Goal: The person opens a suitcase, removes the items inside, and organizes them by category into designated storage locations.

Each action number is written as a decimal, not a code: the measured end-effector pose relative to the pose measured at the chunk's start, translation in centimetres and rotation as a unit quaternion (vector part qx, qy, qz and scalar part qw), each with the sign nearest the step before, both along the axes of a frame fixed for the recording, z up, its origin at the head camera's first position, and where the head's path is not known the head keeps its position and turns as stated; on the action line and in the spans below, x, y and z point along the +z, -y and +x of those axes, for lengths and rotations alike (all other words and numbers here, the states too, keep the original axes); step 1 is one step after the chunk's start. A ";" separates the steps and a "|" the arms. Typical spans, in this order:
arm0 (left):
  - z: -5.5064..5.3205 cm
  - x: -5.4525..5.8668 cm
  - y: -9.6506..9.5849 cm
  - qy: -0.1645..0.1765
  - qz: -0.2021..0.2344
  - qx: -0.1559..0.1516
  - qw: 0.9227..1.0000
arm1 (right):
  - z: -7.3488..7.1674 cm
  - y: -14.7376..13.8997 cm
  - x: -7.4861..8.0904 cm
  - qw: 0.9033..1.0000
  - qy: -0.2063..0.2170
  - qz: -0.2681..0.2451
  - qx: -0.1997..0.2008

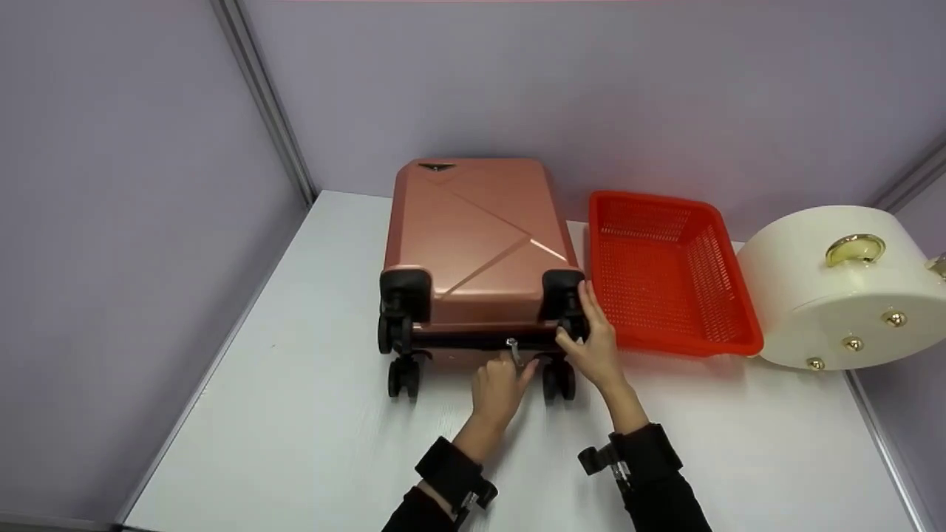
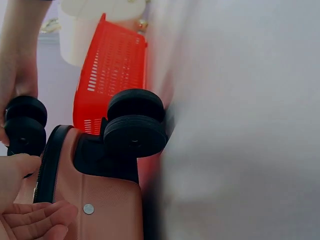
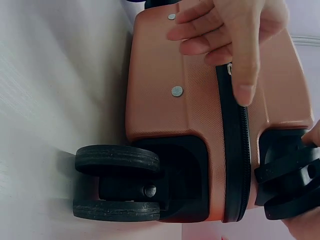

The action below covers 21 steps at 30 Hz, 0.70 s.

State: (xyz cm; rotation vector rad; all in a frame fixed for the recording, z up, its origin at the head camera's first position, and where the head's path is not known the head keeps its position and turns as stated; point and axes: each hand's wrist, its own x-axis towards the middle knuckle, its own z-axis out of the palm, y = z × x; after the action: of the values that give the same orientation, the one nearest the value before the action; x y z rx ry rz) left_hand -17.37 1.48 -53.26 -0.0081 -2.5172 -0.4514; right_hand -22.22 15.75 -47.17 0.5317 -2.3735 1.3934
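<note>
A rose-pink hard-shell suitcase (image 1: 484,229) lies flat, its wheeled end facing me. A black zipper band (image 3: 235,150) with metal teeth runs across that end between the two shell halves. My left hand (image 1: 497,390) is at the band and pinches the silver zipper pull (image 1: 513,349) between thumb and forefinger, partly hiding it. Its other fingers hang loosely bent before the shell in the right wrist view. My right hand (image 1: 597,355) grips the upper right black wheel (image 3: 292,180), thumb on one side and fingers on the other. Below it, the lower right wheel (image 2: 135,122) rests on the table.
A red perforated plastic basket (image 1: 672,344) stands just right of the suitcase. Farther right, a round white case (image 1: 798,258) with a gold handle and gold feet lies on its side. Pale walls (image 1: 591,89) enclose the white table (image 1: 310,414) at the back and sides.
</note>
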 end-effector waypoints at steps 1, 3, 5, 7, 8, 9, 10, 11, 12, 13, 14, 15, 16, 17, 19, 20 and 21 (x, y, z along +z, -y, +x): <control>-0.1 0.1 -0.1 0.004 -0.005 0.001 1.000 | -0.3 -0.2 -0.5 1.000 -0.004 0.003 -0.001; -0.2 0.3 -0.2 0.011 -0.013 0.000 1.000 | -0.9 -0.5 -1.5 1.000 -0.011 0.004 -0.003; -0.2 0.4 -0.3 0.012 -0.021 0.002 1.000 | -0.8 -0.5 -1.4 1.000 -0.009 0.001 -0.004; -0.2 0.5 -0.3 0.006 -0.027 0.004 1.000 | -0.8 -0.5 -1.4 1.000 -0.013 -0.003 -0.004; -0.2 0.6 -0.3 0.001 -0.028 0.005 1.000 | -0.8 -0.5 -1.4 1.000 -0.015 -0.004 -0.004; -0.2 0.6 -0.3 -0.005 -0.029 0.006 1.000 | -0.8 -0.4 -1.4 1.000 -0.017 -0.004 -0.006; -0.2 0.6 -0.3 -0.011 -0.029 0.008 0.999 | -0.8 -0.4 -1.3 1.000 -0.018 -0.004 -0.008; -0.2 0.6 -0.3 -0.019 -0.028 0.010 0.999 | -0.8 -0.4 -1.3 1.000 -0.018 -0.003 -0.009; -0.2 0.7 -0.2 -0.026 -0.030 0.013 0.999 | -0.8 -0.4 -1.3 1.000 -0.017 -0.002 -0.010; -0.2 0.7 -0.2 -0.033 -0.032 0.016 0.999 | -0.8 -0.4 -1.2 1.000 -0.016 0.000 -0.012; -0.2 0.7 -0.2 -0.039 -0.035 0.020 0.998 | -0.8 -0.4 -1.2 1.000 -0.015 0.001 -0.013; -0.2 0.7 -0.1 -0.045 -0.038 0.023 0.998 | -0.8 -0.4 -1.2 1.000 -0.014 0.002 -0.014; -0.2 0.7 -0.1 -0.050 -0.042 0.025 0.998 | -0.7 -0.3 -1.1 1.000 -0.014 0.002 -0.014; -0.2 0.7 -0.1 -0.053 -0.045 0.026 0.997 | -0.7 -0.3 -1.1 1.000 -0.014 0.002 -0.015; -0.2 0.6 0.0 -0.059 -0.047 0.025 0.997 | -0.7 -0.2 -1.1 1.000 -0.015 0.001 -0.019; -0.2 0.6 0.1 -0.060 -0.047 0.023 0.997 | -0.7 -0.2 -1.0 1.000 -0.017 0.000 -0.023; -0.2 0.7 0.2 -0.062 -0.047 0.020 0.997 | -0.6 -0.1 -1.0 0.999 -0.019 -0.001 -0.030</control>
State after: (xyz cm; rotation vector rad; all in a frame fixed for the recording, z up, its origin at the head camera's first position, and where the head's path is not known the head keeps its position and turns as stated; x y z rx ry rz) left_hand -17.55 1.32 -52.60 -0.0201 -2.4102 -0.3072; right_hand -22.85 15.82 -48.14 0.4779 -2.3379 1.3471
